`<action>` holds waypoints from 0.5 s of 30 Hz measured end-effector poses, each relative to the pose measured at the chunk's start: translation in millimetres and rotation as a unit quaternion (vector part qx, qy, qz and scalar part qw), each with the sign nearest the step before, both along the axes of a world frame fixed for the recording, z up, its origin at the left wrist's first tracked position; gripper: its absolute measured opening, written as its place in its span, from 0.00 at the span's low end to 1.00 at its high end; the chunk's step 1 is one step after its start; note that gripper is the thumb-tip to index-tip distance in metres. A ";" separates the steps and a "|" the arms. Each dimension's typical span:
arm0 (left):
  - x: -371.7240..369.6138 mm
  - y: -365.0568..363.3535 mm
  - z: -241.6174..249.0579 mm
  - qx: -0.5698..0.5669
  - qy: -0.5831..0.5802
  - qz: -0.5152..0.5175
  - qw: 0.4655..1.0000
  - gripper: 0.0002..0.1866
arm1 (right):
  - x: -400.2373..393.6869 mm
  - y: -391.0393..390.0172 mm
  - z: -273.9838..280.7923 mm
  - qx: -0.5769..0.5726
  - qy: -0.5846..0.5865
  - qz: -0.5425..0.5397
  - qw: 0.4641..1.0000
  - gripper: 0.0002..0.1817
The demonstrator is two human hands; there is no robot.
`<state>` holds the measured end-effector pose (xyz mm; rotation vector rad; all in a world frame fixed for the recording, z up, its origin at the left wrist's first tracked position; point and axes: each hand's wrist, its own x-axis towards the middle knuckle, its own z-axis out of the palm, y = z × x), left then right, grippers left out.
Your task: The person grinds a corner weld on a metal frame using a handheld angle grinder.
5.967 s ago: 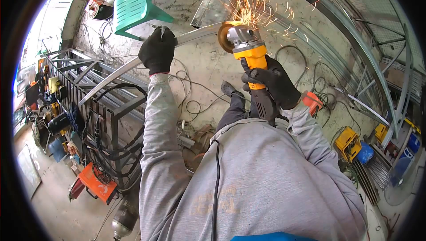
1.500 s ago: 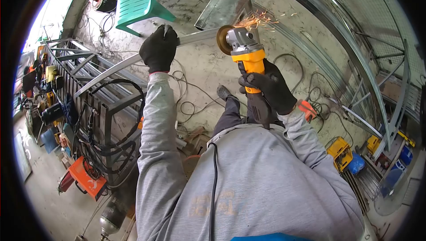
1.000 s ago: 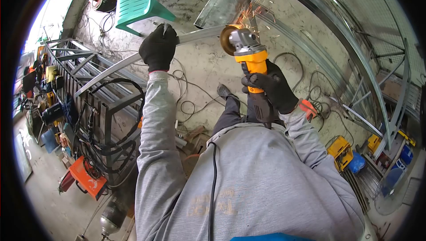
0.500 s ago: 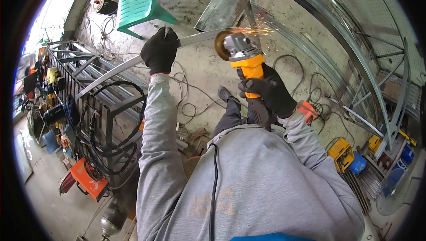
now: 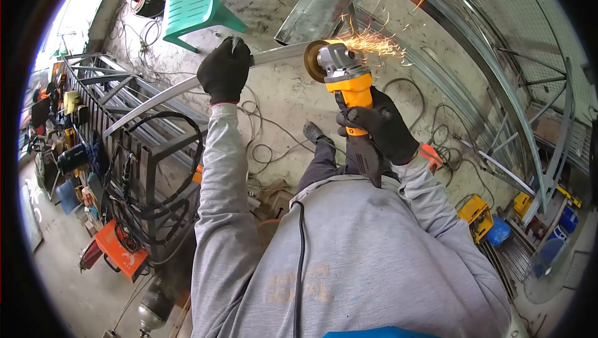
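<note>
In the head view, my gloved left hand [image 5: 224, 73] is closed around a long, thin grey metal bar [image 5: 274, 55]. The bar runs from the rack at left, passes behind my fist and ends near the grinder. My gloved right hand [image 5: 387, 129] wraps around the body of a yellow and black angle grinder [image 5: 350, 89]. Its brown disc [image 5: 313, 62] meets the right end of the bar. Orange sparks [image 5: 370, 43] fly off to the right; the exact contact spot is hidden behind the grinder head.
A green plastic chair [image 5: 193, 6] stands beyond my left hand. Cables [image 5: 265, 151] lie looped across the floor. At left is a metal rack [image 5: 144, 179] hung with hoses, beside an orange box [image 5: 121, 251]. Long steel profiles [image 5: 448, 17] lie at upper right.
The sparks have grown brighter and spread wider, some flying toward the upper right. The grinder has shifted slightly; both hands keep their grip.
</note>
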<state>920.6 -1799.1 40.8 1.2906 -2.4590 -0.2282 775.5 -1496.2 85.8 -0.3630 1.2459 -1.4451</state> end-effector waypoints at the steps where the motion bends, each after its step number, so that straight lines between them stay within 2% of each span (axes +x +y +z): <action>1: 0.6 -0.2 0.3 0.000 0.003 -0.006 1.000 0.18 | -1.8 2.8 -4.0 0.001 -0.001 0.000 1.000 0.21; 4: 1.2 1.2 0.8 -0.014 0.019 -0.010 1.000 0.17 | -7.9 12.6 -11.8 0.006 0.010 0.010 1.000 0.21; 9: 1.2 -0.2 0.3 -0.021 -0.006 -0.001 1.000 0.17 | -18.4 27.5 -32.1 0.018 -0.081 -0.060 0.995 0.23; 15: 2.5 -2.0 -3.0 -0.011 -0.017 0.013 1.000 0.17 | -47.6 27.7 -39.5 0.071 -0.086 -0.079 0.991 0.23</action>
